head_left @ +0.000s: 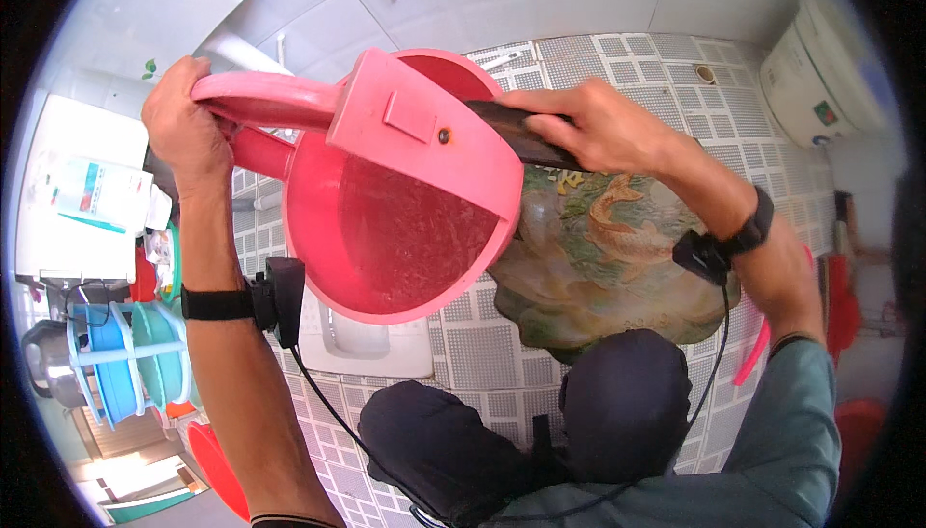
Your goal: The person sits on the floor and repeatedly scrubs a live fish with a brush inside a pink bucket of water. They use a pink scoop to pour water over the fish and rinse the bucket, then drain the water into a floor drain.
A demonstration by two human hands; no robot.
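In front of me a large round pink plastic bucket (405, 229) is tilted, so I look into its wet-looking inside. A flat pink half cover with a dark hole spans part of its mouth. My left hand (183, 128) is wrapped round the end of the bucket's pink looped handle (275, 99). On the other side, my right hand (603, 128) grips a dark, long, flat piece (526, 137) against the bucket's edge. One end of that piece is hidden behind the pink cover, and its kind I cannot make out.
Below my right arm lies an irregular fish-patterned slab or mat (617, 277) on the tiled floor. A white squat toilet (410, 354) is set under the bucket. A white bucket (820, 84) stands far right. Left are a rack with basins (145, 354) and a red tub (217, 470).
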